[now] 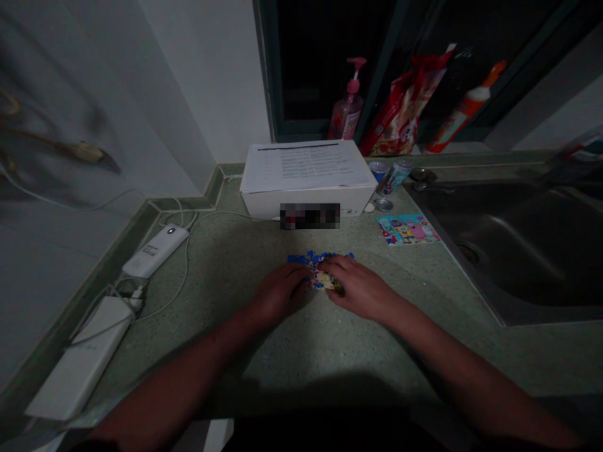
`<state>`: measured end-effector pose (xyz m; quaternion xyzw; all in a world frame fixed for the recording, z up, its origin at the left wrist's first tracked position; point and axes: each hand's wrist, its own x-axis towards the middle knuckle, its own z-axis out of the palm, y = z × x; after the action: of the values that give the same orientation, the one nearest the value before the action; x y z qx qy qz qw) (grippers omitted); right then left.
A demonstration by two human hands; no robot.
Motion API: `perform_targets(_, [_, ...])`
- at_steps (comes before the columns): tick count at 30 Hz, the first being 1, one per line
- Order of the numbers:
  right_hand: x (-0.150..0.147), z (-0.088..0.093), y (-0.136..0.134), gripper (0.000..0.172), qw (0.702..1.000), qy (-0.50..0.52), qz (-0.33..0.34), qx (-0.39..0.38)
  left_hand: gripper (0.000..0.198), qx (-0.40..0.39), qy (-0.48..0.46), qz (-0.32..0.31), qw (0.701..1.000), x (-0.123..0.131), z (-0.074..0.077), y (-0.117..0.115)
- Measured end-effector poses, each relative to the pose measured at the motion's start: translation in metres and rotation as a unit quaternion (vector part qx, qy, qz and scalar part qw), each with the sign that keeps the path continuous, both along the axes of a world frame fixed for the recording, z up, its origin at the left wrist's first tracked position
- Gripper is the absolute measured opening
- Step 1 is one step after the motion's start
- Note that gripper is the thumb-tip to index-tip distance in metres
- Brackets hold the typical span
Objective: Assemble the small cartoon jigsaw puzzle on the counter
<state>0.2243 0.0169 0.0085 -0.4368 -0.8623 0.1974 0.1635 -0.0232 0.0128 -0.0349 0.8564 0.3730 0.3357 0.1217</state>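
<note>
Small jigsaw puzzle pieces [322, 280], blue, cream and yellow, lie in a cluster on the speckled green counter [301, 358]. My left hand [281, 290] rests at the left side of the cluster, its fingers bent over the edge pieces. From the right, my right hand [358, 287] reaches over the pieces, fingers curled down onto them. Whether either hand pinches a single piece is too small to tell. A colourful cartoon picture card [407, 229] lies flat beyond my right hand, near the sink.
Behind the pieces is a white box [308, 176] with a printed sheet on top. A power bank [155, 251], a white power strip [82, 361] and cables lie at left. The metal sink [532, 245] is at right. Bottles and a red bag stand by the window.
</note>
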Motion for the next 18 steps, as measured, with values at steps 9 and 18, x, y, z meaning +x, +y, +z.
perform_targets(9, [-0.0002, 0.0109, -0.0006, 0.042, 0.999, -0.045, 0.005, 0.016, 0.02, 0.0, -0.005, -0.003, 1.0, -0.0009, 0.0031, 0.0004])
perform_targets(18, [0.0011, 0.005, 0.0034, 0.023, 0.992, -0.074, -0.012, 0.101, 0.02, 0.009, 0.001, -0.006, 1.0, -0.0007, 0.0008, 0.0017])
